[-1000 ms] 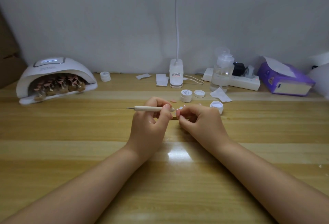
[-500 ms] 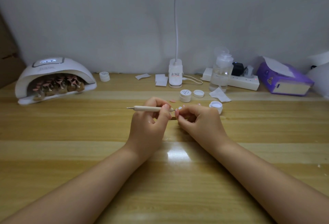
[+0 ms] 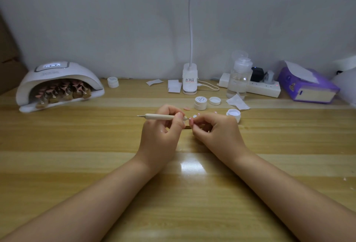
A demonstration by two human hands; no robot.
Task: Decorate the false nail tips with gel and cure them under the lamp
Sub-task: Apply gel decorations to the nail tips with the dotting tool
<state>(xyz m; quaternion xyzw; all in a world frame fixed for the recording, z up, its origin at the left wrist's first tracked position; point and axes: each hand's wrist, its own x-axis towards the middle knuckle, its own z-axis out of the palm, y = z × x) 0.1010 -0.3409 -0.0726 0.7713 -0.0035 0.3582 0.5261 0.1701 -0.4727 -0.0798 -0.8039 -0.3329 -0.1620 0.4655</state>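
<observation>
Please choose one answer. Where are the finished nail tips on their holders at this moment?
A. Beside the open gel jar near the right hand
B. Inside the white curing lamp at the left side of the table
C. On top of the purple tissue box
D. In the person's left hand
B: the row of pink nail tips on holders stands under the arch of the white curing lamp at the left of the table.

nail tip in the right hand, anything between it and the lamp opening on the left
Partly. The left hand with the dotting pen sits just left of the right hand, on the way to the curing lamp. Past it the table is bare, but holders with nail tips already fill the opening.
</observation>
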